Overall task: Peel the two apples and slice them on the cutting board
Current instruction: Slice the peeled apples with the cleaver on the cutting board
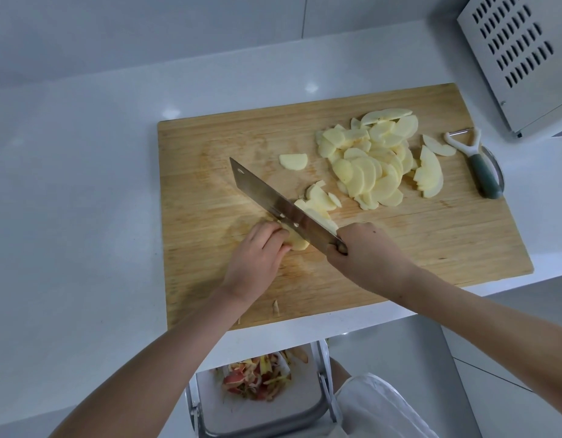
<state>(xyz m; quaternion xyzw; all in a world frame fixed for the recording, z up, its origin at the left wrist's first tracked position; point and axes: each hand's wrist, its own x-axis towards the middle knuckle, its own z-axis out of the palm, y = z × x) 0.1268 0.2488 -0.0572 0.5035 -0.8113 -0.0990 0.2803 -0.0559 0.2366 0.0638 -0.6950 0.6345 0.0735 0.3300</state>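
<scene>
A wooden cutting board (431, 235) lies on the white counter. My left hand (257, 257) presses a peeled apple piece (297, 241) down near the board's front left. My right hand (365, 257) grips the handle of a cleaver (267, 197), whose blade rests across the apple piece right beside my left fingers. A few fresh slices (320, 197) lie just behind the blade. A big heap of apple slices (374, 159) covers the board's far right, with one loose slice (293, 161) apart from it.
A peeler (481, 169) with a grey-green handle lies at the board's right edge. A white perforated appliance (519, 58) stands at the back right. Below the counter edge, a bin (260, 403) holds red apple peels. A small peel scrap (275, 308) sits at the board's front.
</scene>
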